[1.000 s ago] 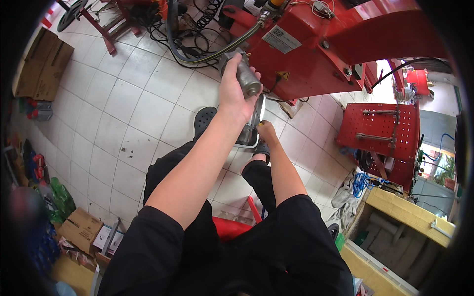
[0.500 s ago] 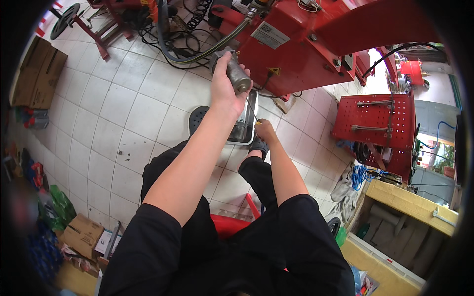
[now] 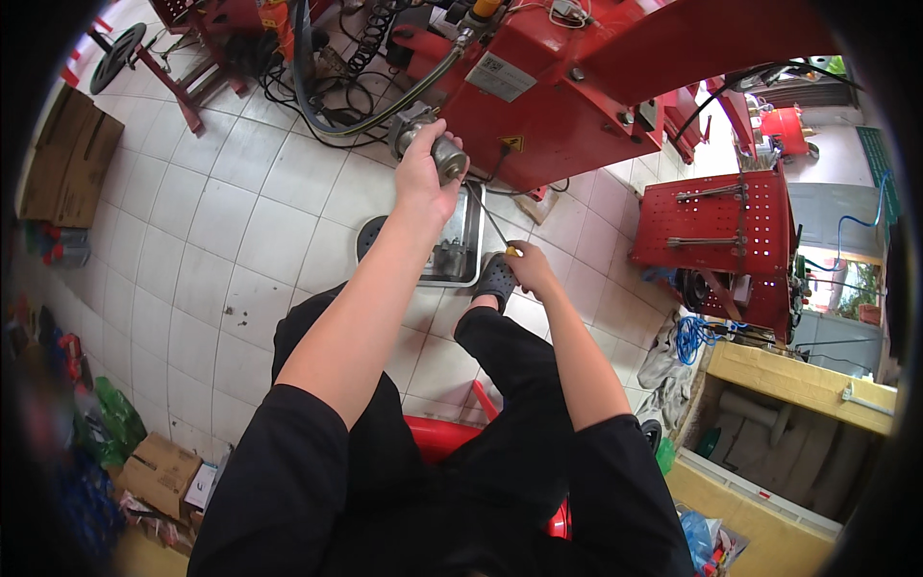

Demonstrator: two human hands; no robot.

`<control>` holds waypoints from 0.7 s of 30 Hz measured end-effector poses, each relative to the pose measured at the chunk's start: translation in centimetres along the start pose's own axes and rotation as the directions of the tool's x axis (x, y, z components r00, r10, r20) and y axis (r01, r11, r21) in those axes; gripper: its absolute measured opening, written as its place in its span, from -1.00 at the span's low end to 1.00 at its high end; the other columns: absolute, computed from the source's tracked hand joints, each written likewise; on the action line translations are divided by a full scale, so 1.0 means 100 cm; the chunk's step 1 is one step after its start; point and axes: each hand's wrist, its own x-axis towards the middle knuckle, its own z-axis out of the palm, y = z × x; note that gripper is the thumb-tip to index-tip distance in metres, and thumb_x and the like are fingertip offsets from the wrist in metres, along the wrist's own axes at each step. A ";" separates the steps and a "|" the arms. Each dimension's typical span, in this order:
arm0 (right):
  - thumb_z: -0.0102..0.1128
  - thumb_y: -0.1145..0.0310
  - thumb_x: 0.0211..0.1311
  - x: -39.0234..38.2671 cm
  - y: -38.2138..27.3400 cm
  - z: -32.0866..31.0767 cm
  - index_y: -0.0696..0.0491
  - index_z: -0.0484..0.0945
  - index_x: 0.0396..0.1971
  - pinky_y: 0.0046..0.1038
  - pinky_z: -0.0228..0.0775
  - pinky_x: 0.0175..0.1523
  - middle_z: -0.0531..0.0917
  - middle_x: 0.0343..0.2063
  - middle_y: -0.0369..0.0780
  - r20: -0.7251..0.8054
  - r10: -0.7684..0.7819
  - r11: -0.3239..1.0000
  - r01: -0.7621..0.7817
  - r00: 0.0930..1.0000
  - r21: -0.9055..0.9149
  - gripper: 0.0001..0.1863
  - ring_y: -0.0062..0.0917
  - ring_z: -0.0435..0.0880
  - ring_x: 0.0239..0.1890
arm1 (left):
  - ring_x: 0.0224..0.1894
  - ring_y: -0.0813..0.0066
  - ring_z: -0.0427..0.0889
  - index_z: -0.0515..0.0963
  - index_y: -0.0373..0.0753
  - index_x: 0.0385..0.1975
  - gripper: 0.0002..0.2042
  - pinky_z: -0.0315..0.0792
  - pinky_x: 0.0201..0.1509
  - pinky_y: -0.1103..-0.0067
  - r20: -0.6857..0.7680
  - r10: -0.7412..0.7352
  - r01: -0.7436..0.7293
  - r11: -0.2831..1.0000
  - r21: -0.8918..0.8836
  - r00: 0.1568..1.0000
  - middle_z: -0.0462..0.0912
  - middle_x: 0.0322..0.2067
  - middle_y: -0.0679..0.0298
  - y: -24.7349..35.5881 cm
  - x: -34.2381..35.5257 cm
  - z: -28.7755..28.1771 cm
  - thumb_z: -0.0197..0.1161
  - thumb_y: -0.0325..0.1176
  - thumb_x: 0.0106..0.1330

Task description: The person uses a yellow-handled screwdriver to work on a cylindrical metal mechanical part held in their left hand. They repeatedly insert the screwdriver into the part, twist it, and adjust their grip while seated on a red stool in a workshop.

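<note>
Out in front, my left hand (image 3: pixel 430 178) is wrapped round a grey metal cylindrical part (image 3: pixel 448 158) that looks like a starter motor, held above a metal tray (image 3: pixel 477 216) on the floor. My right hand (image 3: pixel 532 270) is lower and to the right, closed round the yellow handle of a screwdriver (image 3: pixel 494 223). The screwdriver's long thin shaft slants up and left toward the motor's near end. Whether its tip touches the motor cannot be made out. Several small grey parts (image 3: pixel 450 260) lie in the tray.
A large red machine (image 3: pixel 567 115) rises ahead, with a hose (image 3: pixel 385 115) and tangled cables at its left. The red perforated tool cart (image 3: pixel 711 236) on the right carries wrenches. My clogs (image 3: pixel 497 277) flank the tray. Cardboard boxes (image 3: pixel 72 159) stand far left.
My right hand has moved a little down and right with the screwdriver, showing more of its shaft. The left hand and motor sit slightly left in view; the whole view has also shifted.
</note>
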 end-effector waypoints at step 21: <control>0.10 0.40 0.25 -0.279 -0.059 -0.108 0.17 0.33 0.16 -0.71 0.13 -0.68 0.47 -0.56 -0.34 -0.016 -0.101 0.947 0.101 0.995 0.304 -0.53 -0.80 0.33 -0.73 | 0.10 -0.06 0.43 0.36 -0.19 -0.28 -0.76 0.36 0.18 0.10 0.335 -0.237 0.268 0.962 -0.047 0.912 0.48 -0.14 -0.02 -0.049 -0.012 -0.016 0.14 -0.24 0.15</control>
